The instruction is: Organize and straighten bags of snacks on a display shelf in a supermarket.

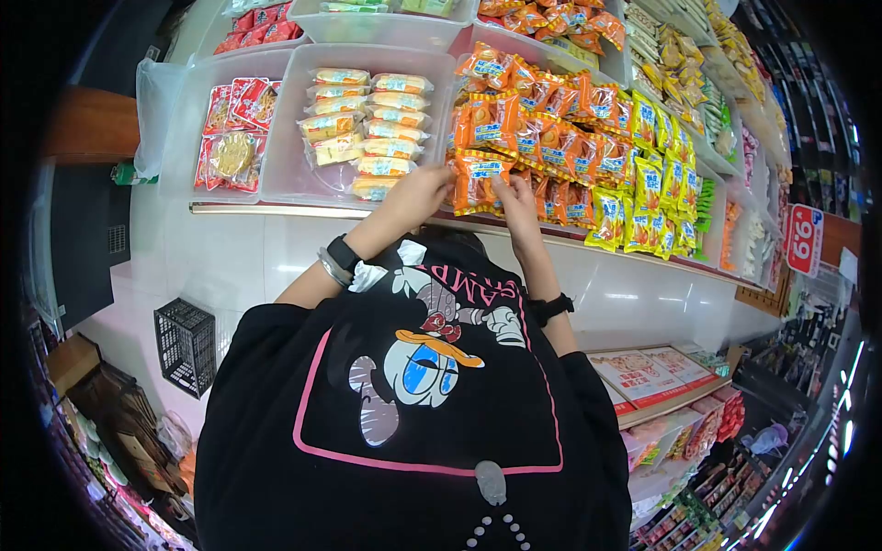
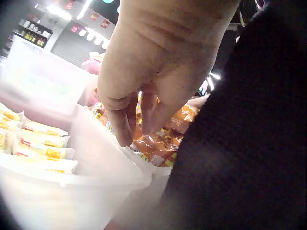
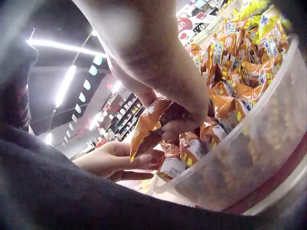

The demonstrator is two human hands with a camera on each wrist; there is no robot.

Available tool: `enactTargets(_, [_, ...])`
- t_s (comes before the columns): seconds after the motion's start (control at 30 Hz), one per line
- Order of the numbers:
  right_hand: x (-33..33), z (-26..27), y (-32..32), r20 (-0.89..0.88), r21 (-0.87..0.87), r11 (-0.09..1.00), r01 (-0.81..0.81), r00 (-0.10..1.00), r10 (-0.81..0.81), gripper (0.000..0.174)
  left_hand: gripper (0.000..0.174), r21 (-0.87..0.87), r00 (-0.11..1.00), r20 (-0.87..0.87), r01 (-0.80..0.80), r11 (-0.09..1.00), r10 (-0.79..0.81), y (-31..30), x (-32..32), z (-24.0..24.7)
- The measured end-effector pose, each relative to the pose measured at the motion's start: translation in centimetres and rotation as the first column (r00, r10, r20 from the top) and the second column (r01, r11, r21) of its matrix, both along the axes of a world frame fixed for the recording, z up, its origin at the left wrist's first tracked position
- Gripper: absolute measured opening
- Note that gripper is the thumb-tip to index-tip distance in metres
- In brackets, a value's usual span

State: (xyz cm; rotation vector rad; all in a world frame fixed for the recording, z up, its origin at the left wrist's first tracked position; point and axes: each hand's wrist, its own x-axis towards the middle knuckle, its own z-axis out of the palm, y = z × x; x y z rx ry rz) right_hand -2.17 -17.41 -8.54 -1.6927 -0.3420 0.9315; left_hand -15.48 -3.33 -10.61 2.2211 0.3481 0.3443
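Both hands meet at an orange snack packet (image 1: 480, 181) at the front left corner of the bin of orange packets. My right hand (image 1: 521, 209) pinches its right side. My left hand (image 1: 415, 197) holds its left edge. In the right wrist view the orange packet (image 3: 146, 125) hangs tilted from the right hand (image 3: 184, 115), with the left hand (image 3: 115, 157) at its lower corner. The left wrist view has the left hand (image 2: 158, 62) reaching down over the orange packets, its fingers and thumb bent toward each other.
Left of the hands stands a clear bin (image 1: 285, 179) of wrapped pastries (image 1: 381, 147), then red-printed packets (image 1: 230, 151). Yellow packets (image 1: 648, 184) lie to the right. A shelf edge (image 1: 303, 210) runs along the front. A black crate (image 1: 186, 347) is on the floor.
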Motion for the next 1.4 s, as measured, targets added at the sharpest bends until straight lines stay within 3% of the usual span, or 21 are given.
enactTargets(0.07, [-0.5,-0.3,0.5,-0.014,-0.054,0.998,-0.031,0.999,0.031,0.038,0.025,-0.032,0.989,-0.042,-0.146,0.989,0.144,0.5,-0.3,0.7])
enactTargets(0.1, [-0.7,-1.2,0.9,0.032,0.023,1.0,-0.006,0.999,0.005,0.039,0.025,-0.033,0.988,-0.047,-0.147,0.989,0.145,0.4,-0.3,0.5])
enactTargets(0.17, [-0.3,-2.8,1.3,0.075,0.102,0.995,0.017,0.997,-0.025,0.039,0.032,-0.233,0.972,0.068,-0.204,0.951,0.225,0.3,0.2,0.0])
enactTargets(0.2, [0.1,-2.9,1.4,0.146,0.025,0.999,-0.037,0.989,0.033,0.04,0.047,-0.221,0.982,0.07,-0.159,0.962,0.178,0.2,0.3,0.1])
enactTargets(0.33, [0.4,-1.2,1.3,0.32,-0.258,0.962,-0.09,0.932,0.173,0.042,0.066,-0.113,0.997,-0.07,-0.022,0.993,0.014,0.0,0.0,0.9])
enactTargets(0.37, [0.3,-1.7,1.0,0.318,-0.258,0.962,-0.089,0.933,0.171,0.042,0.066,-0.113,0.997,-0.072,-0.02,0.993,0.012,-0.1,0.0,1.1])
enactTargets(0.43, [0.3,-2.5,0.4,0.554,-0.149,0.987,-0.064,0.821,0.137,0.041,0.065,-0.091,0.997,-0.077,-0.022,0.996,0.015,-0.3,0.4,1.4])
enactTargets(0.47, [0.4,-2.8,0.1,0.555,-0.149,0.987,-0.059,0.821,0.133,0.041,0.065,-0.091,0.997,-0.077,-0.017,0.996,0.01,-0.3,0.4,1.2])
enactTargets(0.53, [-0.1,-1.8,0.0,0.847,-0.101,0.989,-0.11,0.512,0.144,0.04,0.065,0.029,0.994,-0.107,-0.007,1.0,0.011,-0.2,0.5,0.9])
enactTargets(0.63, [-0.9,-0.3,0.2,0.882,-0.168,0.97,-0.174,0.414,0.227,0.041,0.061,0.051,0.984,-0.172,-0.038,0.998,0.046,-0.2,0.8,1.7])
enactTargets(0.7, [-1.2,0.4,0.1,0.879,-0.183,0.966,-0.183,0.409,0.244,0.045,0.058,0.007,0.989,-0.142,-0.046,0.999,0.046,-0.2,0.8,1.5])
enactTargets(0.77, [-1.5,0.7,0.1,0.822,-0.239,0.962,-0.132,0.499,0.272,0.048,0.056,-0.036,0.992,-0.112,-0.054,0.998,0.05,-0.1,0.9,0.9])
enactTargets(0.83, [-1.2,-0.1,-0.2,0.798,-0.214,0.964,-0.159,0.54,0.266,0.048,0.047,0.021,0.992,0.121,-0.026,0.999,0.023,0.1,1.1,0.7])
enactTargets(0.87, [-1.0,-0.4,-0.3,0.771,-0.189,0.964,-0.186,0.58,0.263,0.048,0.047,0.02,0.992,0.122,-0.027,0.999,0.024,0.1,1.2,0.6])
enactTargets(0.93, [-0.8,-0.4,-0.4,0.759,-0.138,0.958,-0.25,0.595,0.264,0.047,0.041,-0.427,0.992,-0.082,-0.118,0.896,0.092,0.1,1.3,1.9])
enactTargets(1.1, [-0.8,-0.4,-0.9,0.699,-0.018,0.906,-0.423,0.643,0.314,0.043,0.032,-0.274,0.987,-0.064,-0.161,0.948,0.149,0.4,1.1,1.4])
enactTargets(1.17, [-1.0,0.0,-0.9,0.681,-0.039,0.878,-0.477,0.631,0.372,0.043,0.03,-0.12,0.991,-0.11,-0.087,0.989,0.074,0.4,0.9,0.6])
enactTargets(1.2, [-1.0,0.0,-1.0,0.681,-0.038,0.878,-0.477,0.63,0.372,0.043,0.031,-0.161,0.977,-0.198,-0.111,0.981,0.078,0.3,0.9,1.4])
enactTargets(1.3, [-1.2,0.5,-1.0,0.644,-0.039,0.874,-0.484,0.657,0.392,0.04,0.029,-0.092,0.994,-0.106,-0.023,0.995,0.013,1.2,0.8,-0.3])
enactTargets(1.37, [-1.3,1.7,-0.7,0.879,0.01,0.951,-0.31,0.455,0.139,0.036,0.027,-0.107,0.993,-0.079,-0.091,0.99,0.082,1.3,0.7,0.4])
enactTargets(1.4, [-1.2,2.2,-0.8,0.88,0.01,0.951,-0.309,0.455,0.139,0.036,0.026,-0.124,0.987,-0.053,-0.157,0.98,0.151,1.4,0.7,1.5])
